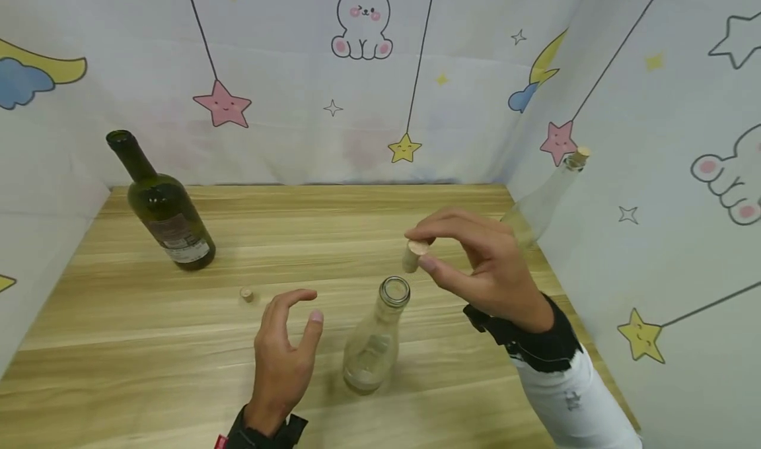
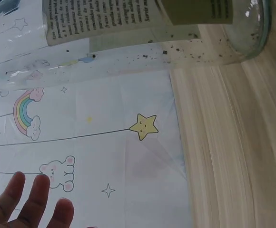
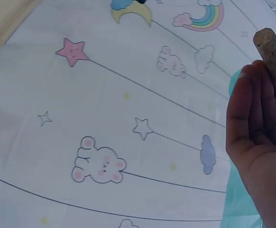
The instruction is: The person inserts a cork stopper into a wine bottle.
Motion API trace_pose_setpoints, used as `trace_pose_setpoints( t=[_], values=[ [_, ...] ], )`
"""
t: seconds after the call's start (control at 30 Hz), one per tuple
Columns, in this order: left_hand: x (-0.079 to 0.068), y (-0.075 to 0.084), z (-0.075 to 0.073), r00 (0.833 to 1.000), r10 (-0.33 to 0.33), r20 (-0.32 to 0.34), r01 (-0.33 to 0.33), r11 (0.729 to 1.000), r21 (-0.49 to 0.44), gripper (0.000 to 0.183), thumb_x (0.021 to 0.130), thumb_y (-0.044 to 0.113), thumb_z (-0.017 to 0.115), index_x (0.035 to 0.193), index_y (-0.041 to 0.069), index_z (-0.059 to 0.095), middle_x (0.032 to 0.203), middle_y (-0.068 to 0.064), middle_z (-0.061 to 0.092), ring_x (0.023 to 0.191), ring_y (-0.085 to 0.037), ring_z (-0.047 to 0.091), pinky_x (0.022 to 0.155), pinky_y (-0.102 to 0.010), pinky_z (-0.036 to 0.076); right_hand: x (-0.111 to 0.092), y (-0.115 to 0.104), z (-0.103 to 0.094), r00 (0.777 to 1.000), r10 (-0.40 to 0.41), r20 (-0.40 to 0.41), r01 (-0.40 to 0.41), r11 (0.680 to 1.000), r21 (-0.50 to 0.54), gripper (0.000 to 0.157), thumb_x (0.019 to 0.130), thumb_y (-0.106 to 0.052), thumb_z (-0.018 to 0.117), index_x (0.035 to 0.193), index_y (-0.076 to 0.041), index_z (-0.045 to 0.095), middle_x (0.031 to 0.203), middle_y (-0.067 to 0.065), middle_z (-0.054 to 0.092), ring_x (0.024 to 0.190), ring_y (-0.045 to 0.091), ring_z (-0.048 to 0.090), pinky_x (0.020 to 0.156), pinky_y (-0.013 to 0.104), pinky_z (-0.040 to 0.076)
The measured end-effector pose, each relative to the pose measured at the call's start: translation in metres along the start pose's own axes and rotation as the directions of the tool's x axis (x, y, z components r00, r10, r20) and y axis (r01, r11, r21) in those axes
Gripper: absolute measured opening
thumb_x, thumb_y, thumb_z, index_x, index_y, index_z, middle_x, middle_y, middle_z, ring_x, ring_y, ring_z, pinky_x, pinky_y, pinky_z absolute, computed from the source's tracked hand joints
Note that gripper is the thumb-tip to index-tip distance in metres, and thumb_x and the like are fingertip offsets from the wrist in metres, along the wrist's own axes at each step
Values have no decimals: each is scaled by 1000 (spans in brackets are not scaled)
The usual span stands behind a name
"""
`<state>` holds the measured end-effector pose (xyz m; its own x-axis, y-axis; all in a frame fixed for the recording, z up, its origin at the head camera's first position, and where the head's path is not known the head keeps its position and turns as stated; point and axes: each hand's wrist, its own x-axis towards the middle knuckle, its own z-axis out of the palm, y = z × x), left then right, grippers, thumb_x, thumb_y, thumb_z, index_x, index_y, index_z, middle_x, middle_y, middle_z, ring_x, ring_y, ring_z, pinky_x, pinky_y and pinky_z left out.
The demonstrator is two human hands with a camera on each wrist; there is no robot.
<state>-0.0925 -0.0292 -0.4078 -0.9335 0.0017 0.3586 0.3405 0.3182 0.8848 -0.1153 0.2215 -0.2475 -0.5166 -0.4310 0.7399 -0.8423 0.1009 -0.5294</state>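
Tan cork (image 1: 410, 259) is pinched between thumb and fingers of the right hand (image 1: 490, 261), near the mouth of the clear bottle (image 1: 371, 353); the left hand (image 1: 287, 360) curves empty beside it. Stoppering seems underway, calling for cork-to-mouth alignment.

A wide black band (image 1: 553, 340) wraps the wrist of the bare right hand (image 1: 490, 271) — a loose flap (image 1: 475, 318) juts from one side — and meets a white sleeve (image 1: 591, 419) bearing a small grey mark (image 1: 573, 401), too blurred to read. The bare left hand (image 1: 282, 356) has a similar black wristband (image 1: 257, 437), with its own projecting strap end (image 1: 295, 429) and a small red tag (image 1: 220, 442) beside it.
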Motion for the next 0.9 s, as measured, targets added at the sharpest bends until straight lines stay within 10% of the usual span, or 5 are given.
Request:
trace_pose_setpoints(
  t=[0.2, 0.7, 0.9],
  values=[
    [-1, 3, 3, 999, 12, 34, -11, 1000, -16, 32, 92, 2, 66, 123, 9, 62, 123, -6, 62, 124, -22, 52, 103, -52, 40, 14, -26, 4, 994, -111, -12, 112, 988, 110, 24, 93, -3, 66, 105, 17, 67, 95, 22, 68, 88, 25, 64, 85, 26, 56],
    [1, 18, 6, 992, 105, 64, -101, 993, -64, 34, 92, -1, 65, 124, 11, 63, 121, -4, 63, 120, -20, 56, 103, -33, 42, 14, -29, 11, 987, -108, 115, 113, 993, -34, 27, 98, -16, 62, 106, 9, 69, 93, 16, 69, 82, 23, 65, 73, 29, 55],
    [5, 28, 15, 922, 370, 119, -334, 911, -244, 38, 93, 3, 55, 131, 4, 58, 125, -13, 62, 119, -28, 57, 106, -26, 40, 8, -20, 15, 994, -1, 113, -14, 990, 139, 41, 97, -18, 64, 114, 18, 58, 100, 24, 66, 94, 27, 65, 88, 30, 56]
  ],
)
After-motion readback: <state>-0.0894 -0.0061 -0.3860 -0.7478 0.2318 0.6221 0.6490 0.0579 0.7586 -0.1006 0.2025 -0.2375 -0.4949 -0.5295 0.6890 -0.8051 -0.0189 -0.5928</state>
